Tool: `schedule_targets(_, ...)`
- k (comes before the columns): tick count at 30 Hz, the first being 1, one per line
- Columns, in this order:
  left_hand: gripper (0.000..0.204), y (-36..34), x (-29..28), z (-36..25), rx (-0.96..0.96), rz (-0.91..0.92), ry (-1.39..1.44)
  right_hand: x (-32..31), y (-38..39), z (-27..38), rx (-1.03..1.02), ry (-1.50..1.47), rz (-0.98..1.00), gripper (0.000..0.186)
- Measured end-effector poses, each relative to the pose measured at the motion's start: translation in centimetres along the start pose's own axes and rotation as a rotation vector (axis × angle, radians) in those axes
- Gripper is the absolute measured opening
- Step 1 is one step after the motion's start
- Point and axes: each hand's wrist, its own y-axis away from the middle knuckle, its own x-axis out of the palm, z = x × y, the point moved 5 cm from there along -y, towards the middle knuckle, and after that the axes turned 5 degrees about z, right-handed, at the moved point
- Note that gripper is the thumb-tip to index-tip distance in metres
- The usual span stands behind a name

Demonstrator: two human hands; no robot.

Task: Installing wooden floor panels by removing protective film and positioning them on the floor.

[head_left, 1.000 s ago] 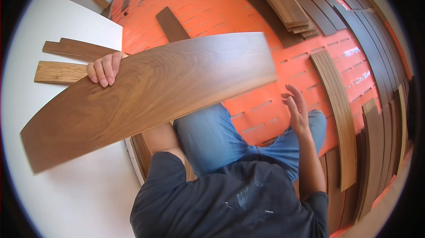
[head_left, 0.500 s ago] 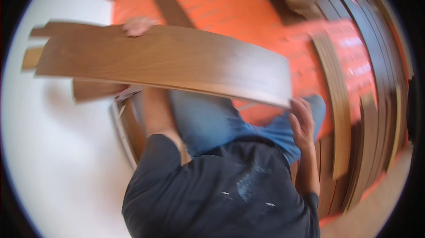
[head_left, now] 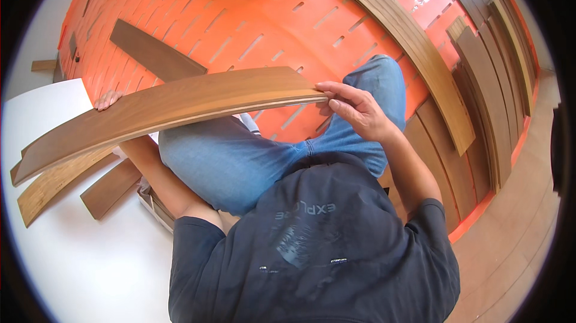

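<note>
At the far left of the frame, a white panel (head_left: pixel 90 263) fills the lower corner. A light-grained plank (head_left: pixel 58 183) slants across it, and a darker short plank (head_left: pixel 111 190) lies just beside that one. Above both, the long brown board (head_left: pixel 174 105) runs from the left edge to the middle of the frame, its right end higher than its left. The left hand (head_left: pixel 108 100) hooks its fingers over the board's far edge, with the forearm passing beneath; the thumb is hidden. Behind the board, at upper left, a dark plank (head_left: pixel 157 51) lies at a slant on the slotted orange underlay (head_left: pixel 258 23). Below the board, the person's blue jeans (head_left: pixel 210 158) show bent knees, with a dark shirt (head_left: pixel 360 215) nearer the lower edge. At centre right, the right hand (head_left: pixel 357 111) pinches the board's end, index finger along the top and thumb lower; the two hands are well apart. Farther right, a grooved light strip (head_left: pixel 417 53) runs diagonally down, then brown planks (head_left: pixel 489 95) lie side by side toward the right rim.
</note>
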Motion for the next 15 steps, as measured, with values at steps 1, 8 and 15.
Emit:
schedule_targets(1,0.014,0.4,0.3,0.8,0.024,-0.007,0.268,0.0,0.1,-0.3,0.004,-0.005,-0.007,0.042)
schedule_targets(8,0.019,1.2,3.2,5.0,-0.063,-0.074,0.222,0.0,-0.2,-1.6,0.048,-0.192,0.037,0.039)
schedule_targets(15,0.017,1.4,8.2,12.7,0.021,-0.260,0.049,0.0,-0.4,-1.4,0.013,-0.266,0.050,0.037)
